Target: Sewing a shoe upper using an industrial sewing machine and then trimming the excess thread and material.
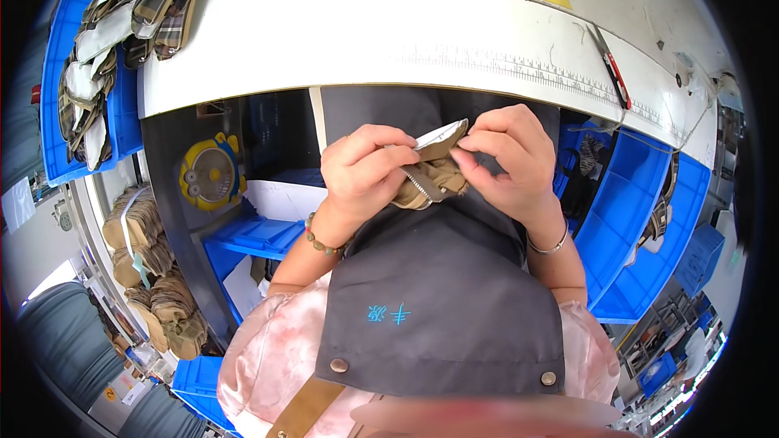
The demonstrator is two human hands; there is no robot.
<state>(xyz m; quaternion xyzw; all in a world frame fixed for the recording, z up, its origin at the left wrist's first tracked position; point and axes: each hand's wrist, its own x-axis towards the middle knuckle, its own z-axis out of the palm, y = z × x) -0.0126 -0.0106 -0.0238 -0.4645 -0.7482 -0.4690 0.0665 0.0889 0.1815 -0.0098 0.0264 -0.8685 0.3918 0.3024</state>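
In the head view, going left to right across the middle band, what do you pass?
Blue bin of plaid pieces → yellow fan → left hand → tan zippered fabric piece → right hand → blue bins on the right.

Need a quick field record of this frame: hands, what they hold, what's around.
left hand: pinches the tan fabric piece from the left, thumb by its zipper
right hand: grips the same piece at its upper right edge
fabric piece: held over the lap, above the grey apron
table: white, ruler strip along its edge, red-handled snips on top
blue bin: upper left, stacked cut pieces
small yellow fan: under the table, left
wrists: bead bracelet left, metal bangle right
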